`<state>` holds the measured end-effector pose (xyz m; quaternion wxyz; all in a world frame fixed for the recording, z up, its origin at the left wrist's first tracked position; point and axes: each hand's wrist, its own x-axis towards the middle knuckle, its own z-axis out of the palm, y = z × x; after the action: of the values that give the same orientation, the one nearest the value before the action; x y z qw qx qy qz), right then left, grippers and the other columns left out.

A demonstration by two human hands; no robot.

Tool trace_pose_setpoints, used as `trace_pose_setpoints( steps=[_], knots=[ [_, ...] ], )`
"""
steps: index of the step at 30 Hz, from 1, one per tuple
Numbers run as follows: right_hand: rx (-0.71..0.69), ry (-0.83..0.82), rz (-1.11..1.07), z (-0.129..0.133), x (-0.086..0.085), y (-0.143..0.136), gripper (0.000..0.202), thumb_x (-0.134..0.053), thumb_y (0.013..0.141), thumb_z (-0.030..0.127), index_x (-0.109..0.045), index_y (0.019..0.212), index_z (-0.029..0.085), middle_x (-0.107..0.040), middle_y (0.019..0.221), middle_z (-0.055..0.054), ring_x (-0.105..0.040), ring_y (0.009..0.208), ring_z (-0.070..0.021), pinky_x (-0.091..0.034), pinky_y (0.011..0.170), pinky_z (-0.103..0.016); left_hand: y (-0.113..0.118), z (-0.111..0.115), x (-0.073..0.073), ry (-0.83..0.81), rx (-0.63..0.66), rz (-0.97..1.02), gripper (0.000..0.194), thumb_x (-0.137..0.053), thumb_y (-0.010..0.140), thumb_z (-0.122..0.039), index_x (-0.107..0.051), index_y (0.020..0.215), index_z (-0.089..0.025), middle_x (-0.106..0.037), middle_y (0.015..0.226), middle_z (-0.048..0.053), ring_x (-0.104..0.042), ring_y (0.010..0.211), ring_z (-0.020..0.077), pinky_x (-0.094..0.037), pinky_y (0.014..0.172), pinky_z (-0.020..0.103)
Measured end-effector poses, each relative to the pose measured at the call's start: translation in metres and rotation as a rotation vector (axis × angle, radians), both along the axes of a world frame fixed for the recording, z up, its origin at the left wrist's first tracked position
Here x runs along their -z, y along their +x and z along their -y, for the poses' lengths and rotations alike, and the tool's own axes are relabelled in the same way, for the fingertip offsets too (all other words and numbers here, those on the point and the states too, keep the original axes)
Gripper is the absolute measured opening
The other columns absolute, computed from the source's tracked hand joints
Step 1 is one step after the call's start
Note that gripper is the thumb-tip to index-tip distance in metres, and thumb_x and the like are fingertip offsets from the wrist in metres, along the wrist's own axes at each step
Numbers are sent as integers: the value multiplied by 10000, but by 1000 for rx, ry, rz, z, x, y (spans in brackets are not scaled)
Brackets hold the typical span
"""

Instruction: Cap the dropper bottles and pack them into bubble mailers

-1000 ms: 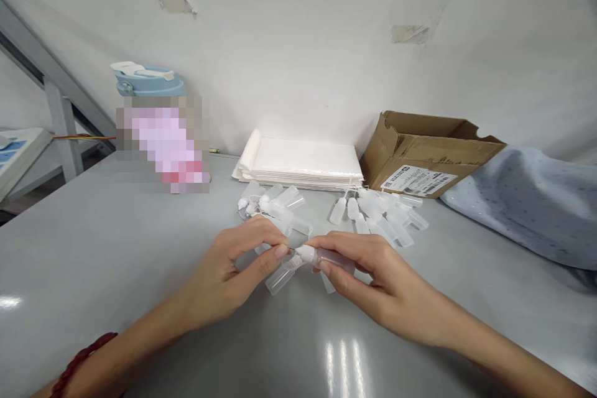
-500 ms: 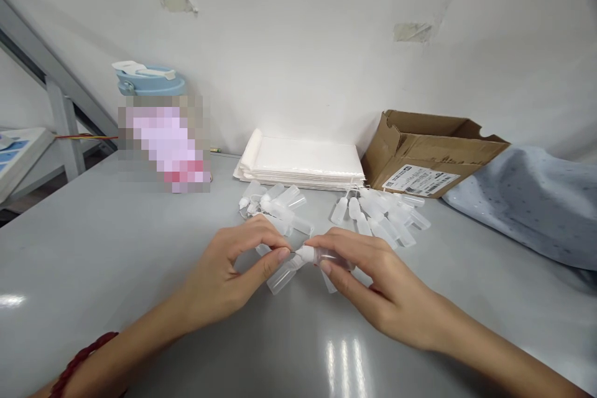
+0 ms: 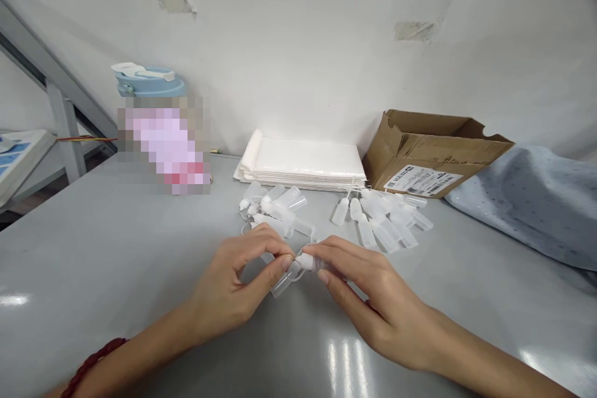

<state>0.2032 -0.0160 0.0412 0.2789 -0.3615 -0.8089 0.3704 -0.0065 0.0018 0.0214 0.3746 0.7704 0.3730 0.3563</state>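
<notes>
My right hand [image 3: 368,286] grips a small translucent squeeze bottle with a white top [image 3: 306,262]. The bottle lies nearly level, its narrow tip pointing left, and most of its body is behind my fingers. My left hand [image 3: 254,273] is closed in a pinch right at that tip; whatever sits between thumb and forefinger is too small to make out. Just below the pinch lies another clear bottle [image 3: 284,280], with a thin loop of strap beside it. Behind my hands are a left pile of small bottles [image 3: 280,202] and a right pile [image 3: 387,217].
A stack of white padded envelopes [image 3: 303,158] lies against the wall. To its right stands an open cardboard box [image 3: 438,149] beside a grey-blue cloth [image 3: 532,205]. A blue-lidded container [image 3: 152,82] and a blurred pink item [image 3: 163,137] are at the back left of the grey table [image 3: 116,249].
Both hands have come slightly lower with the bottle. The thin dark line seen earlier between my left fingertips and the bottle's tip is now hidden, and the fingertips are closer to the tip.
</notes>
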Motion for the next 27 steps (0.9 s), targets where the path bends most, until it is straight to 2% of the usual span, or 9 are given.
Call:
trace_pose_setpoints(
  steps=[9,22,27],
  knots=[
    [-21,34,-14,-5,-3,3,306,-402,940,121,-529,1212,186,-579,978,-67,-546,824,-146,-458,718,-294,-7,-4,1,20,15,55,108,-575,861,-151,-643,933,-195,-644,816,12,-575,794,151,-453,753,282],
    [-12,113,-33,-2,0,2,320,-414,925,81,-526,1212,171,-563,932,-55,-534,797,-134,-460,692,-272,-6,-5,6,87,-23,78,117,-557,884,-121,-622,843,-209,-614,754,-32,-546,727,115,-429,714,262],
    [9,107,-47,0,4,0,318,-409,932,92,-520,1222,163,-552,930,-54,-532,802,-133,-459,700,-271,-3,-3,11,198,-45,107,113,-569,869,-104,-636,833,-188,-621,724,-7,-545,708,135,-453,669,283]
  ],
)
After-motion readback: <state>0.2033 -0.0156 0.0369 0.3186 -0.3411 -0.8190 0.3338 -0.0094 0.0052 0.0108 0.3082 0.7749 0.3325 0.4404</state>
